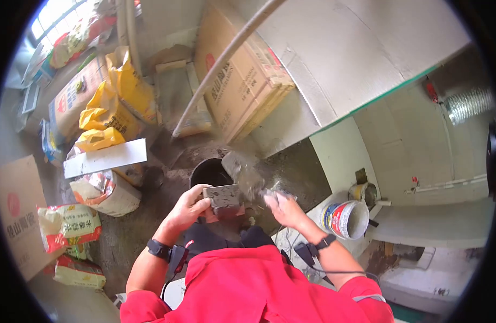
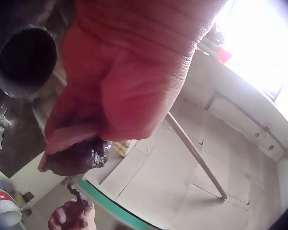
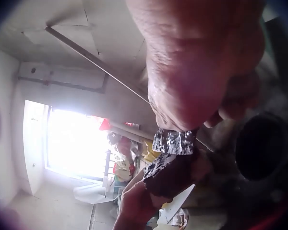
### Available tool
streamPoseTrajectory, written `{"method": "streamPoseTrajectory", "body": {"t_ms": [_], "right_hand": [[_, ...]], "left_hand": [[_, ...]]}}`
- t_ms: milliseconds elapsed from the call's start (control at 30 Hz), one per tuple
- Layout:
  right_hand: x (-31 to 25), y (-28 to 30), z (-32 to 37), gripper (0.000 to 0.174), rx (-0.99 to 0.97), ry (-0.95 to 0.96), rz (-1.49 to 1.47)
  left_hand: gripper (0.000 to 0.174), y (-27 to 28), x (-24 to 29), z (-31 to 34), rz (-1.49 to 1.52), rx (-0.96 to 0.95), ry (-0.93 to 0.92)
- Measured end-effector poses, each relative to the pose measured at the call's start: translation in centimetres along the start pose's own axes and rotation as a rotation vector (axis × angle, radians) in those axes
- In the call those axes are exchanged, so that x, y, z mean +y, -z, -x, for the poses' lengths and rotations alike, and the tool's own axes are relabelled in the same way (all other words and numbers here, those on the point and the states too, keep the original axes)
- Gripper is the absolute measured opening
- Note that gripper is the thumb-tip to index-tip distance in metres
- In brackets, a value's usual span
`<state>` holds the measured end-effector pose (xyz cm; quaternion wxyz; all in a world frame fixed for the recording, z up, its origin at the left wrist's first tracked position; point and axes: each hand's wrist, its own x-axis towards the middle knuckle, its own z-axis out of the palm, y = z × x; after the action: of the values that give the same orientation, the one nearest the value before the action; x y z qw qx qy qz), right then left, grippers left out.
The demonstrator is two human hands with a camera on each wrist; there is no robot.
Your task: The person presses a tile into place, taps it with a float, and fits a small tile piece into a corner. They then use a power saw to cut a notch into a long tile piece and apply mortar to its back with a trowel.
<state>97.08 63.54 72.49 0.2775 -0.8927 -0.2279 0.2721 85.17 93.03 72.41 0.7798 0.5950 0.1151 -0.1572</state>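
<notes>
My left hand (image 1: 184, 213) grips a small tile (image 1: 224, 198) by its edge, thumb on top. Dark wet mortar (image 2: 81, 160) covers the tile's face in the left wrist view. In my right hand (image 1: 285, 209) is a trowel (image 1: 243, 171), gripped by the handle; its blade is motion-blurred and smeared with grey mortar. The blade is just beyond the tile. In the right wrist view the mortar-coated blade (image 3: 174, 142) shows close above the tile. A black bucket (image 1: 207, 171) stands on the floor right behind the tile.
Yellow bags (image 1: 110, 110) and white sacks (image 1: 105, 194) stand at left, a white strip (image 1: 105, 158) lying across them. Tall cardboard boxes (image 1: 237, 81) lean against the tiled wall ahead. A slanting pole (image 1: 226, 56) crosses above. At right is a white bucket (image 1: 349, 219).
</notes>
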Motion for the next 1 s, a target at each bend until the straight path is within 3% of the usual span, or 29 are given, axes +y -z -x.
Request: {"method": "streamPoseTrajectory", "body": {"t_ms": [67, 133, 300, 400, 533, 633, 733, 800, 867, 933, 1000], "right_hand": [[2.7, -0.3, -1.0, 0.046, 0.128, 0.067, 0.055], [1.5, 1.3, -0.5, 0.042, -0.058, -0.391, -0.612], [-2.9, 2.1, 3.4, 0.039, -0.22, -0.319, -1.005], [-3.4, 1.6, 3.6, 0.042, -0.335, -0.472, -0.876], [-0.8, 1.9, 4.8, 0.039, -0.367, -0.45, -0.829], [-0.3, 2.4, 4.5, 0.037, -0.252, -0.452, -0.585], [-0.2, 2.2, 4.6, 0.038, -0.118, -0.602, -0.777], [-0.6, 1.4, 5.0, 0.038, -0.11, -0.585, -0.89], [-3.0, 0.0, 5.1, 0.04, -0.151, -0.307, -0.795], [-2.9, -3.3, 3.7, 0.04, -0.117, -0.26, -0.636], [-1.8, -6.1, 3.5, 0.035, 0.079, 0.183, -0.251]], "left_hand": [[0.031, 0.0, -0.7, 0.2, 0.171, 0.058, -0.004], [0.032, -0.6, -0.6, -0.1, 0.313, 0.145, 0.018], [0.035, -0.9, -2.6, -2.0, 0.596, 0.308, -0.05], [0.034, -1.6, -2.5, -2.0, 0.626, 0.307, -0.061], [0.033, -1.0, -3.7, -1.5, 0.656, 0.351, -0.122], [0.033, -1.6, -3.4, -1.6, 0.68, 0.351, -0.099], [0.032, -1.9, -2.7, -2.1, 0.709, 0.422, -0.097], [0.03, -2.0, -2.6, -2.7, 0.741, 0.477, -0.104], [0.027, -2.1, -2.2, -3.6, 0.708, 0.495, -0.061], [0.025, -2.8, -1.8, -4.2, 0.716, 0.516, -0.041], [0.026, -2.6, -3.1, -4.9, 0.776, 0.505, 0.002]]}}
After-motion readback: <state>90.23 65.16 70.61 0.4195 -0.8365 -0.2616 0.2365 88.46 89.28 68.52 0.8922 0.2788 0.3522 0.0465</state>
